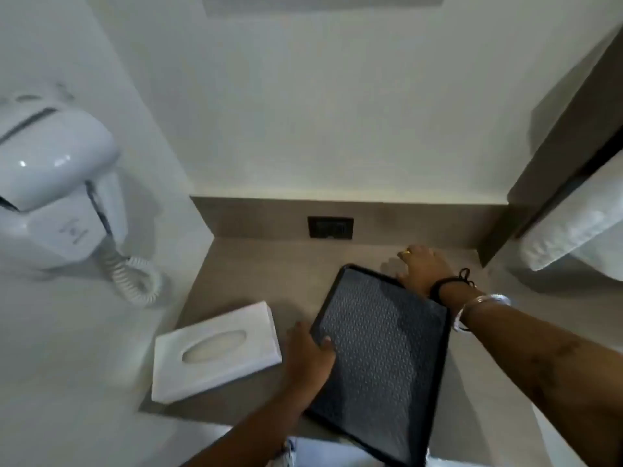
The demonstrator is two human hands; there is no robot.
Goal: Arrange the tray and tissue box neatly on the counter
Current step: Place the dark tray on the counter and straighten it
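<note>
A matt, stone-like finish was seen on the counter (256, 264). The tray (381, 358) was lined with a dark textured mat inside a smooth black rim. The tissue box (215, 348) appeared smooth, white and matt; the hair dryer (57, 183) was moulded in glossy white plastic.

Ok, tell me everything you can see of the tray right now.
The tray is a dark rectangle with a raised black rim and a patterned grey base, nothing in it. It sits skewed on the counter, its near end past the front edge. The left hand grips its left rim, thumb inside; the right hand holds the far corner. The tissue box lies apart, to its left.
</note>
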